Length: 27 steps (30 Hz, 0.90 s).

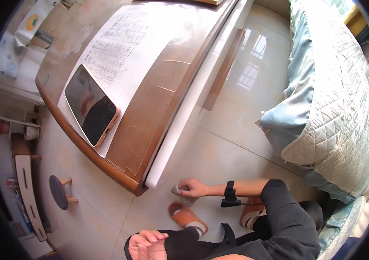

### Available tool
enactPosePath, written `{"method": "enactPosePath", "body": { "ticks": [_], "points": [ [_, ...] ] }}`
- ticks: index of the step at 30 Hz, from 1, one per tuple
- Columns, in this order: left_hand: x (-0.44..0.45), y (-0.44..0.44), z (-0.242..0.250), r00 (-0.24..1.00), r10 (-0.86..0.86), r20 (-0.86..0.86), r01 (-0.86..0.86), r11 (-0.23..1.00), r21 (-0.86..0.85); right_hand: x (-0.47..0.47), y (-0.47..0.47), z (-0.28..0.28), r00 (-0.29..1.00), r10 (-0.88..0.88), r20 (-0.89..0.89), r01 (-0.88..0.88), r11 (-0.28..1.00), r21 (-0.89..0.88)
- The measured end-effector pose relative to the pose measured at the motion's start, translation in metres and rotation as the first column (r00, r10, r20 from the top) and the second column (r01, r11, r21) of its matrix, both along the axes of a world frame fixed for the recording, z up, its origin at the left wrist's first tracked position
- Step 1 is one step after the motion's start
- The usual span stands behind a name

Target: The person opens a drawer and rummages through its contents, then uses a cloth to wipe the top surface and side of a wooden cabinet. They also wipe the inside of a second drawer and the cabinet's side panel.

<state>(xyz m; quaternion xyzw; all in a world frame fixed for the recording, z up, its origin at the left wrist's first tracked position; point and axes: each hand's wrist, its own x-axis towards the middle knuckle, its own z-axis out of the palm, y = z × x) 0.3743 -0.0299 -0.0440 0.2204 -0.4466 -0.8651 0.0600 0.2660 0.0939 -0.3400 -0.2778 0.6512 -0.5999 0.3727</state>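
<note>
My right hand (193, 188) pinches a crumpled grey cloth (175, 188) between thumb and fingers. It is held above the tiled floor, just off the near corner of a brown wooden desk (158, 110). A black strap with a small device (230, 196) circles my right forearm. Down at the lower edge of the view, my left hand (147, 244) is raised near my leg with its fingers loosely curled and nothing in it. On the desk a smartphone (90, 105) with a dark, reflecting screen lies on a large printed sheet (116, 48).
A white panel (174, 143) with a brown strip (225, 71) runs along the desk's side. To the right stands a bed with a quilted cover (337, 107). Orange slippers (184, 216) are on my feet. A small round stool (59, 192) and a low cabinet (29, 195) are at left.
</note>
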Motion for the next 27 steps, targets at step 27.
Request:
{"method": "enactPosePath", "body": {
  "ticks": [27],
  "points": [
    [0.134, -0.090, 0.159, 0.716, 0.267, 0.645, -0.691, 0.397, 0.603, -0.092, -0.081, 0.441, 0.821, -0.173, -0.544, 0.524, 0.607, 0.597]
  ]
}}
